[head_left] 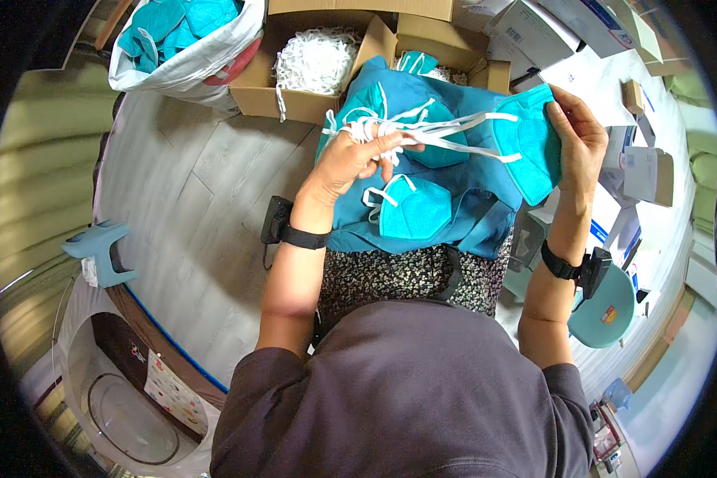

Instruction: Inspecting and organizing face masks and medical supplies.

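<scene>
Your dark shirt (406,390) occupied the near foreground. Your left hand (342,166) was closed around a bunch of white straps (365,127). Your right hand (581,139) gripped the right edge of a turquoise mask (528,139), fingers and thumb pinched together; it was held over the blue cloth (486,187), its straps running to your left hand. A second mask (416,211) lay on the cloth. Beyond stood a cardboard box (315,107) containing white strapping (315,60).
</scene>
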A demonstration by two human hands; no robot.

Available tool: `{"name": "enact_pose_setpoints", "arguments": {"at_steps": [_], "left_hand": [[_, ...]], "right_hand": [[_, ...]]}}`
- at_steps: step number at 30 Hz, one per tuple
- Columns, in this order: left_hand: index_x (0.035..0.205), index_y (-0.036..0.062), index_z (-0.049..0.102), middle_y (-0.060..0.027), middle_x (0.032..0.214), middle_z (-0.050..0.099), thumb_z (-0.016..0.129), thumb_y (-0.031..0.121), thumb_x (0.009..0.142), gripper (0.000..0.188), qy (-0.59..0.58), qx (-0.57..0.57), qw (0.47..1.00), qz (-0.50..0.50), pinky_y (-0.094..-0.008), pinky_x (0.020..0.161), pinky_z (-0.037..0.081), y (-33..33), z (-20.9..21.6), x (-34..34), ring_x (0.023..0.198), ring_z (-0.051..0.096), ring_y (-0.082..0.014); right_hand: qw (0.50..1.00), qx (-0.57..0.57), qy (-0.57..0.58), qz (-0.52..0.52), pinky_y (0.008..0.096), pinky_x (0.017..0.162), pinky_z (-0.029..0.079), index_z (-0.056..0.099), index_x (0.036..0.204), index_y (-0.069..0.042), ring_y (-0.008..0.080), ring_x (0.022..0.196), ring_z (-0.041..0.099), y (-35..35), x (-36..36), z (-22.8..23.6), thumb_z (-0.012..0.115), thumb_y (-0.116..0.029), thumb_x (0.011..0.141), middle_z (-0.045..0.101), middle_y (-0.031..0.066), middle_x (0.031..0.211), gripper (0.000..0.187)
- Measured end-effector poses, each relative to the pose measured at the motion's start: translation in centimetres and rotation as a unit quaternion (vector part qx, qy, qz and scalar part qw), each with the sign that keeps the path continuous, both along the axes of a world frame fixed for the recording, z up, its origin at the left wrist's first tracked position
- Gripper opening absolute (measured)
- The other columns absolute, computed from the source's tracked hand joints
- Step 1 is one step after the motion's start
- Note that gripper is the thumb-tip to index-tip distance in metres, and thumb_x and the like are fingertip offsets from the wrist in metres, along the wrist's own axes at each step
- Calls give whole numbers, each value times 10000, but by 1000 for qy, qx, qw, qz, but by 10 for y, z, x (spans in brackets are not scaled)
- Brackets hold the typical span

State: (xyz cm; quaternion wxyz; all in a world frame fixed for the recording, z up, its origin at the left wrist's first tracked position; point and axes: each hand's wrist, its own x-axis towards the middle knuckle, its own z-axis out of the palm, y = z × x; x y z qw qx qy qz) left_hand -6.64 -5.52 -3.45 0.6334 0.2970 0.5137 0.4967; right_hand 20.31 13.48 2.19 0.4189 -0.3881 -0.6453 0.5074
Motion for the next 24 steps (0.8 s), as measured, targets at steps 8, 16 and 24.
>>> {"name": "enact_pose_setpoints", "arguments": {"at_steps": [8, 16, 24], "left_hand": [[1133, -21, 666, -106, 941, 697, 574, 331, 980, 395, -63, 74, 993, 69, -146, 391, 269, 12, -8, -5, 521, 483, -5], [1100, 3, 666, -34, 904, 668, 569, 355, 982, 384, -101, 128, 984, 67, -173, 428, 261, 34, 19, 24, 531, 426, -27], [1020, 38, 658, -14, 875, 652, 544, 343, 1002, 326, -112, 103, 985, 76, -200, 446, 309, 44, 15, 47, 545, 477, -56]], "right_hand": [[997, 71, -35, 9, 225, 845, 506, 686, 1145, 5, 102, 909, 647, -1, -7, 21, 664, -26, 905, 704, 55, 1007, 243], [996, 53, -47, 60, 224, 837, 502, 687, 1135, 12, 100, 908, 643, -9, -28, 25, 660, -29, 908, 702, 54, 997, 232], [994, 38, -72, 71, 229, 828, 502, 689, 1122, 17, 102, 894, 640, -11, -39, 28, 660, -39, 905, 705, 59, 995, 226]]}}
